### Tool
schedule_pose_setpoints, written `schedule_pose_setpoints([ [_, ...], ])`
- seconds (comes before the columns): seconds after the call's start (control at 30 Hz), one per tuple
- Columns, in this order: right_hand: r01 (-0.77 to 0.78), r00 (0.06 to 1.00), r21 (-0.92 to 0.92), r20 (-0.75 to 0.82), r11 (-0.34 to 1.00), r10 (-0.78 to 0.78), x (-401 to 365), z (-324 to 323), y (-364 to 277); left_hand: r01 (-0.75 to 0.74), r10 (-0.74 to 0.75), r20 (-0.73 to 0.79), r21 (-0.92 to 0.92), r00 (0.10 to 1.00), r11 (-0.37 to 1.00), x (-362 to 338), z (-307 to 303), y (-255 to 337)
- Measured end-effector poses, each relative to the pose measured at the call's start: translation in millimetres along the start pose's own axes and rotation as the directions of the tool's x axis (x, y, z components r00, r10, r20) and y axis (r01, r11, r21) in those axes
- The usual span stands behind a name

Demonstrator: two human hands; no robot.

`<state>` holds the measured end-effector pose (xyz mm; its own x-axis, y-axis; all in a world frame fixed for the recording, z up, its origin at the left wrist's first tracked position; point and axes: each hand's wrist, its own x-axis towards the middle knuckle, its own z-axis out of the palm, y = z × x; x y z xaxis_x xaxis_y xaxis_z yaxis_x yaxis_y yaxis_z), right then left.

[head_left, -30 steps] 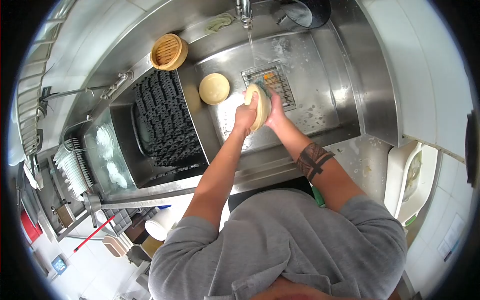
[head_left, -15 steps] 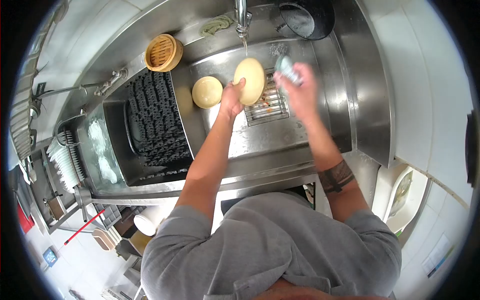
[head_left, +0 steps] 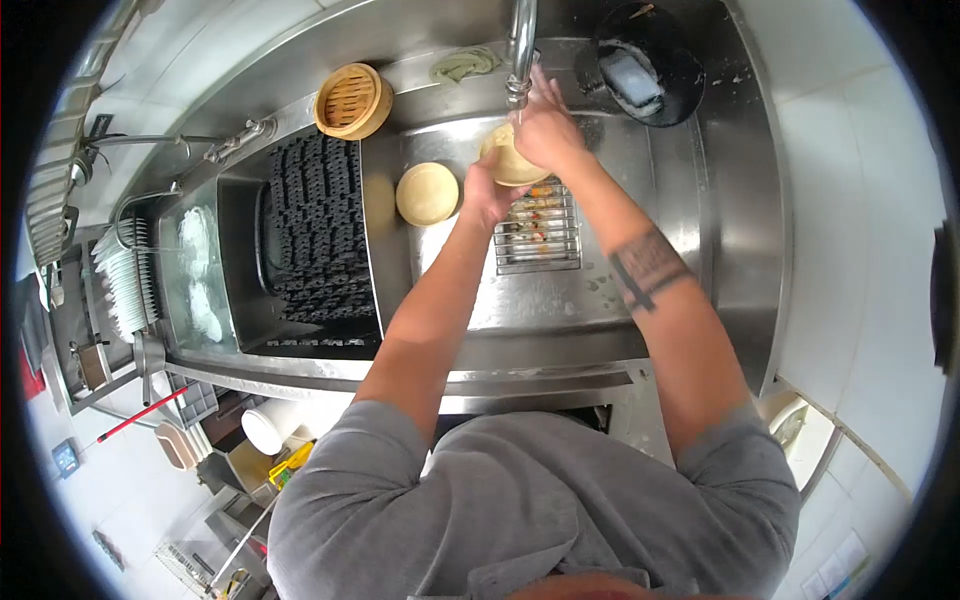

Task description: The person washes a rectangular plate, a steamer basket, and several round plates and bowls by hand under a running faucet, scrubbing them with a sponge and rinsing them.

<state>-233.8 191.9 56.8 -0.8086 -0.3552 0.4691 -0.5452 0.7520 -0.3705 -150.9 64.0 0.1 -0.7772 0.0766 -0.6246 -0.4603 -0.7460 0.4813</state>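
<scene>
My left hand (head_left: 484,195) grips a cream-yellow bowl (head_left: 508,163) by its near left rim, beneath the faucet (head_left: 521,50). The bowl's inside is turned up toward me. My right hand (head_left: 550,128) lies over the bowl's right side with its fingers stretched out toward the faucet; part of the bowl is hidden under it. A second cream bowl (head_left: 427,194) rests on the sink floor to the left. Below the held bowl, food scraps lie around a metal drain grate (head_left: 537,258).
At the back right, a black pan (head_left: 675,85) holds a pale sponge (head_left: 631,77). A bamboo steamer (head_left: 353,101) and a green cloth (head_left: 466,65) sit along the back. Black textured matting (head_left: 315,225) fills the left basin, beyond a metal divider (head_left: 371,240).
The sponge has left my right hand and lies in the black pan. My right hand has moved left to the bowl, which now shows its inside instead of its underside.
</scene>
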Motion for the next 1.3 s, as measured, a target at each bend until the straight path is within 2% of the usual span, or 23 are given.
schedule_pose_setpoints([
  [0.07, 0.021, 0.996, -0.042, 0.093, 0.999, -0.017, 0.3, 19.9, 3.4, 0.033, -0.033, -0.014, -0.001, 0.999, 0.999, 2.6, -8.5, -3.6],
  [0.13, -0.447, 0.727, 0.117, 0.625, 0.887, 0.284, 5.5, 18.9, -5.8, 0.017, -0.017, -0.007, -0.033, 1.000, 0.999, -3.3, -7.9, -2.0],
  [0.17, -0.438, 0.729, 0.110, 0.624, 0.892, 0.282, 6.4, 16.6, -9.7, 0.042, -0.041, -0.076, 0.007, 0.996, 0.999, -6.0, -8.5, 0.5],
  [0.23, -0.748, 0.641, 0.485, 0.705, 0.454, 0.303, 6.2, 8.0, -20.3, 0.058, -0.048, -0.105, 0.087, 0.993, 0.995, -1.8, -17.2, 3.3],
  [0.27, -0.748, 0.636, 0.474, 0.711, 0.465, 0.299, 6.8, 3.1, -23.8, 0.057, -0.049, -0.105, 0.070, 0.993, 0.996, 1.5, -21.0, 4.1],
  [0.33, -0.833, 0.515, 0.526, 0.850, -0.169, 0.110, 5.8, -5.0, -28.0, 0.041, -0.052, 0.091, 0.110, 0.994, 0.993, 17.1, -29.1, 7.6],
  [0.37, -0.835, 0.513, 0.525, 0.851, -0.163, 0.113, 3.0, -9.4, -28.9, 0.042, -0.052, 0.096, 0.105, 0.994, 0.994, 20.4, -30.9, 11.3],
  [0.43, -0.465, 0.771, 0.581, 0.637, 0.668, -0.017, -5.4, -21.2, -27.8, 0.159, -0.168, 0.073, 0.118, 0.983, 0.980, 16.2, -22.3, 29.0],
  [0.47, -0.464, 0.770, 0.579, 0.638, 0.671, -0.018, -10.3, -30.4, -26.5, 0.158, -0.167, 0.076, 0.115, 0.983, 0.981, 15.3, -14.8, 42.5],
  [0.53, 0.071, 0.663, -0.031, 0.748, 0.997, -0.024, -16.1, -53.2, -25.4, 0.410, -0.431, 0.059, 0.221, 0.900, 0.885, 15.9, 3.1, 72.9],
  [0.63, -0.337, 0.695, 0.081, 0.694, 0.938, 0.190, -23.8, -42.6, -17.3, 0.323, -0.404, 0.073, 0.482, 0.912, 0.815, 27.0, 29.0, 95.5],
  [0.73, -0.702, 0.643, 0.402, 0.713, 0.588, 0.281, -40.4, -4.8, -2.4, 0.162, -0.220, 0.013, 0.632, 0.975, 0.758, 26.0, 62.1, 83.2],
  [0.77, -0.782, 0.620, 0.598, 0.715, 0.176, 0.323, -41.6, 2.3, -4.0, -0.076, 0.152, 0.010, 0.896, 0.988, 0.438, 28.1, 69.4, 71.2],
  [0.8, -0.687, 0.582, 0.675, 0.733, -0.270, 0.352, -41.1, 5.6, -6.5, -0.165, 0.469, 0.156, 0.986, 0.869, -0.023, 27.3, 72.7, 62.5],
  [0.87, -0.624, 0.496, 0.642, 0.766, -0.445, 0.409, -42.0, 4.1, -7.9, -0.298, 0.507, 0.343, 0.939, 0.791, -0.171, -11.4, 78.3, 53.8],
  [0.93, -0.331, 0.505, 0.565, 0.783, -0.756, 0.364, -46.3, -0.9, -6.3, -0.658, 0.413, 0.837, 0.540, 0.358, -0.524, -5.4, 56.1, 33.4],
  [1.0, -0.324, 0.567, 0.572, 0.755, -0.754, 0.329, -50.7, 2.1, -3.0, -0.663, 0.579, 0.670, 0.696, 0.465, -0.275, -4.6, 41.0, 12.4],
  [1.07, -0.441, 0.527, 0.746, 0.665, -0.499, 0.529, -45.0, -5.4, -22.3, -0.555, 0.704, 0.222, 0.781, 0.674, 0.286, -2.9, 25.6, -7.2],
  [1.1, -0.530, 0.556, 0.793, 0.593, -0.301, 0.582, -41.5, -6.6, -28.0, -0.427, 0.397, 0.161, 0.422, 0.904, 0.800, -0.9, 26.4, 2.5],
  [1.13, -0.534, 0.556, 0.790, 0.597, -0.302, 0.578, -37.6, -11.8, -29.3, -0.426, 0.399, 0.155, 0.420, 0.903, 0.801, -5.7, 23.8, 6.4],
  [1.2, -0.741, 0.671, 0.553, 0.622, 0.379, 0.404, -26.4, -24.9, -30.1, 0.045, -0.058, 0.110, 0.116, 0.992, 0.992, -20.1, 25.4, 19.5],
  [1.23, -0.742, 0.671, 0.555, 0.622, 0.377, 0.404, -23.1, -29.2, -33.4, -0.051, 0.042, 0.131, 0.066, 0.991, 0.996, -19.0, 25.7, 23.1],
  [1.3, -0.384, 0.771, 0.267, 0.620, 0.884, 0.148, -20.9, -39.1, -42.1, 0.009, -0.009, 0.182, 0.003, 0.983, 1.000, -0.2, 12.5, 41.4],
])
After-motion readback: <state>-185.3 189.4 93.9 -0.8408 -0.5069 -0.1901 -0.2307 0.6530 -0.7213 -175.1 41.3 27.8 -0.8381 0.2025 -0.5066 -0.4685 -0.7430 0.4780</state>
